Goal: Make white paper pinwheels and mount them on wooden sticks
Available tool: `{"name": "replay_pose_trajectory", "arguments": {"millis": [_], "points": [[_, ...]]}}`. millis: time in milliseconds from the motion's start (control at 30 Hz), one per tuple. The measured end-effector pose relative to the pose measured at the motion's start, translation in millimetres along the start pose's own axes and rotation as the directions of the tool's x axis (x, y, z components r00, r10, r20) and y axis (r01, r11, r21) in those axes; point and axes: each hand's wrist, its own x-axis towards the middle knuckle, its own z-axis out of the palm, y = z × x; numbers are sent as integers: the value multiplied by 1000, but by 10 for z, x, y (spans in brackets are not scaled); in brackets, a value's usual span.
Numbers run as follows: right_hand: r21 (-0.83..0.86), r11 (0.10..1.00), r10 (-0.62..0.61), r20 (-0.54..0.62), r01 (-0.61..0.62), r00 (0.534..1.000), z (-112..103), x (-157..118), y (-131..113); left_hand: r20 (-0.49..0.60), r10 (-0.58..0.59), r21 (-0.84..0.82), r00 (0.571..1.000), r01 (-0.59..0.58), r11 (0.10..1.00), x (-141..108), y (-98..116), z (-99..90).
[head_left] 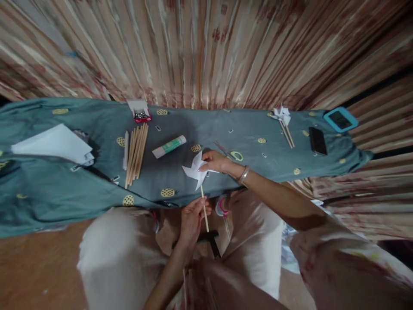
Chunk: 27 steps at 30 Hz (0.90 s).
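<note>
A white paper pinwheel [194, 171] on a thin wooden stick [206, 220] is held up at the near edge of the cloth-covered table. My left hand [192, 215] grips the stick below the pinwheel, thumb and fingers closed round it. From the right, my right hand [215, 162] pinches the pinwheel near its centre; the fingers hide part of its right side. Just beyond that hand lie scissors [236, 155] with yellow-green handles. Left of the pinwheel rests a glue stick [169, 147] with a green label.
Several wooden sticks [137, 153] lie left, below a small red box [140, 115] of metal pins. Folded white paper [54, 144] is piled far left. To the right are finished pinwheels [282, 115], a black phone [318, 141] and a blue-framed device [340, 119]. A pleated curtain [193, 56] hangs behind.
</note>
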Motion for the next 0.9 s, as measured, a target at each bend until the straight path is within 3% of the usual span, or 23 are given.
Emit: {"name": "replay_pose_trajectory", "arguments": {"millis": [433, 900], "points": [[124, 991, 40, 111, -53, 993, -68, 117, -77, -12, 33, 43, 999, -33, 999, 22, 4, 3], [122, 989, 55, 228, -84, 972, -134, 187, -116, 7, 34, 39, 999, -34, 999, 29, 2, -8]]}}
